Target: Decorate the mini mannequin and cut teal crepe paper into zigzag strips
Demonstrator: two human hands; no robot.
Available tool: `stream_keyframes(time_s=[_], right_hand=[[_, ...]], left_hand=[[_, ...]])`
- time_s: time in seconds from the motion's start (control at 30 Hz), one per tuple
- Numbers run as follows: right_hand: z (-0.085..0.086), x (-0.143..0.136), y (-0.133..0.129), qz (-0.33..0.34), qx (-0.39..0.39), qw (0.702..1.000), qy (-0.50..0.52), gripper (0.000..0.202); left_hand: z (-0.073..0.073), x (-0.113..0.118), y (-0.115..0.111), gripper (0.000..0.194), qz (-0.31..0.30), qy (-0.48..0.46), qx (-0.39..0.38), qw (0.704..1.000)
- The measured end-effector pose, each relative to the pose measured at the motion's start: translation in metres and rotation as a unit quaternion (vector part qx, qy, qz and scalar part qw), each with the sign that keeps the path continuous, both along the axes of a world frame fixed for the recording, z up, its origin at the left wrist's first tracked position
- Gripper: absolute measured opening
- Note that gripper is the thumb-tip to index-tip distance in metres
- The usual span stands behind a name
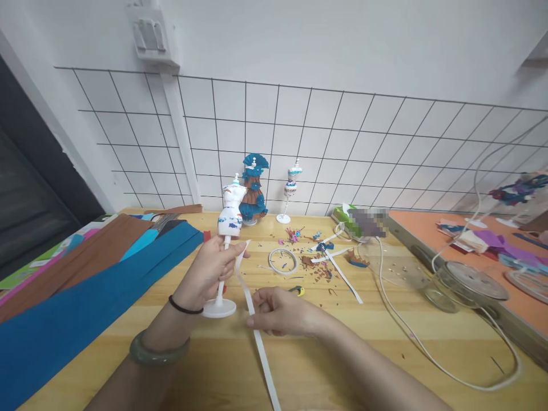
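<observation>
My left hand (209,264) is closed around the pole of a small white dress-form mannequin (232,205), which stands nearly upright with paint-like blue and red marks on its torso. The top end of a white tape strip (264,357) meets the thumb and fingertips of that same hand. Lower down, my right hand (278,311) pinches the strip between thumb and fingers, and the rest hangs toward the bottom of the view. The mannequin's round base (219,309) is low, near the tabletop; whether it touches is unclear.
Behind stand a mannequin in a blue and brown pleated paper dress (254,191) and a bare one (291,185). A tape roll (282,261), paper scraps (321,265) and a white cable (398,308) lie rightward. Folded crepe paper (107,291) covers the left.
</observation>
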State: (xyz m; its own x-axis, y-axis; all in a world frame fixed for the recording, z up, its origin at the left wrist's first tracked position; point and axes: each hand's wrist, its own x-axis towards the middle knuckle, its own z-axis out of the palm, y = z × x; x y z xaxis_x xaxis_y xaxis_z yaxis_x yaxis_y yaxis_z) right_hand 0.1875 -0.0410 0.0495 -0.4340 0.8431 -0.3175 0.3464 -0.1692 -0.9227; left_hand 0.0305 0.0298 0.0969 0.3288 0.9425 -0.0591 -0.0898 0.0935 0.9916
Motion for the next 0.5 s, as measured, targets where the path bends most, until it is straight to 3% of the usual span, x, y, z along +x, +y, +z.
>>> stream_keyframes(time_s=[0.17,0.33,0.43,0.5], right_hand=[[-0.004,-0.004,-0.001,-0.011,-0.001,0.999,-0.051,0.024],[0.018,0.052,0.011,-0.044,0.026,0.977,-0.207,0.020],[0.043,0.108,0.035,-0.107,0.074,0.923,-0.362,0.021],[0.062,0.146,0.057,-0.170,0.124,0.861,-0.464,0.019]], left_hand=[[0.007,0.000,-0.007,0.026,-0.012,0.006,0.006,1.000],[0.008,0.000,-0.008,0.026,-0.011,0.035,0.008,0.999],[0.005,0.003,-0.007,0.025,-0.018,0.057,0.002,0.998],[0.002,0.005,-0.006,0.023,-0.036,0.050,-0.004,0.998]])
